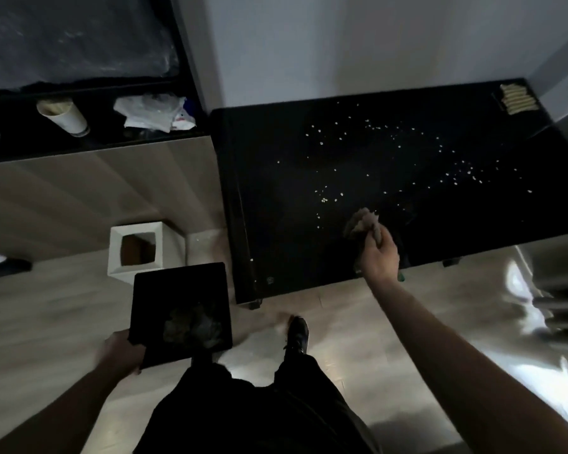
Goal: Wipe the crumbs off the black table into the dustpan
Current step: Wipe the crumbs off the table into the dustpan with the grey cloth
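The right hand (379, 253) holds a crumpled cloth (361, 221) with its fingers curled round it, low on the black worktop (276, 224), near its front edge in the lower middle of the frame. The crumbs (407, 152) lie scattered over the middle and the right part of the worktop, most of them above and to the right of the cloth; a few small ones sit to its left.

The left hand (122, 350) grips the dustpan (181, 309) at its near corner, the fingers bent round the edge. The dustpan hangs in the lower left of the frame, over the floor, well apart from the worktop and below its level, I think. It already has some grey dirt inside.

To do this step well, the hand should, in my opinion, first reach to the far right crumbs and pull them in long strokes toward one edge, with the cloth flat. The dustpan must come tight under this edge before the last stroke, otherwise the crumbs fall on the floor.

The long axis of the dustpan runs from bottom to top of the frame, a little tilted, and its far side points to the white bin (141, 249).
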